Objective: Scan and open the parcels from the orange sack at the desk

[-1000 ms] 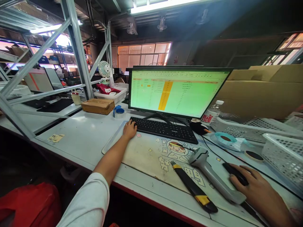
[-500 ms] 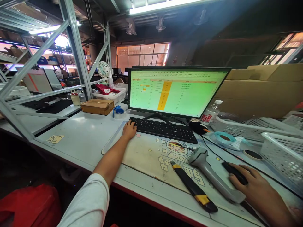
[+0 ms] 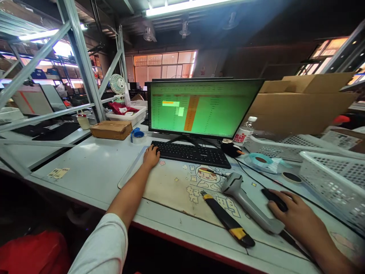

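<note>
Head view: My left hand (image 3: 151,156) rests on the left end of the black keyboard (image 3: 191,154), fingers slightly bent over the keys and gripping nothing. My right hand (image 3: 296,217) is closed loosely over the black mouse (image 3: 274,199), palm down. The keyboard lies along the far side of the printed desk mat (image 3: 165,190), in front of the monitor (image 3: 222,110), which displays a green table with an orange column and small lighter windows. The grey scanner (image 3: 252,207) lies between the mouse and the black-and-yellow cutter (image 3: 225,218). A white basket (image 3: 330,177) stands beyond the mouse, to its right.
</note>
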`<action>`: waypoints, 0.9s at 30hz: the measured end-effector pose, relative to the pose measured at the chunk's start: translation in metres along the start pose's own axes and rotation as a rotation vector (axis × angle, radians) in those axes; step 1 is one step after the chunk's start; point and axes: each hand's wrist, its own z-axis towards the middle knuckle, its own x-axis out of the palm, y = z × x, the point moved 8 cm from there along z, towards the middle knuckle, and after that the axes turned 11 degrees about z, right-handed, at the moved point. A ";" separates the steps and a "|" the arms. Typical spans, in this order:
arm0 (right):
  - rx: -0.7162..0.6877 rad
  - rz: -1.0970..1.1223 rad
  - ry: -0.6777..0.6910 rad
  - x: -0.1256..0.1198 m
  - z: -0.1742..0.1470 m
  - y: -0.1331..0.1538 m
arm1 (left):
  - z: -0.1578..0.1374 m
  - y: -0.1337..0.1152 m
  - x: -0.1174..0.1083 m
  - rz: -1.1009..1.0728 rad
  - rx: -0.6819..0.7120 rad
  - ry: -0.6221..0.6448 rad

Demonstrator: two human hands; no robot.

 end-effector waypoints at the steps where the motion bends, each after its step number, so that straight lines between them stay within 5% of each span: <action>1: 0.020 0.007 0.018 0.000 -0.001 0.000 | 0.000 0.000 0.000 0.004 0.000 -0.001; 6: 0.102 -0.012 0.044 -0.006 -0.006 0.005 | -0.001 -0.001 -0.001 0.018 0.004 -0.005; 27: 0.021 -0.034 -0.070 -0.008 -0.013 0.009 | 0.006 0.007 0.008 0.016 0.045 -0.022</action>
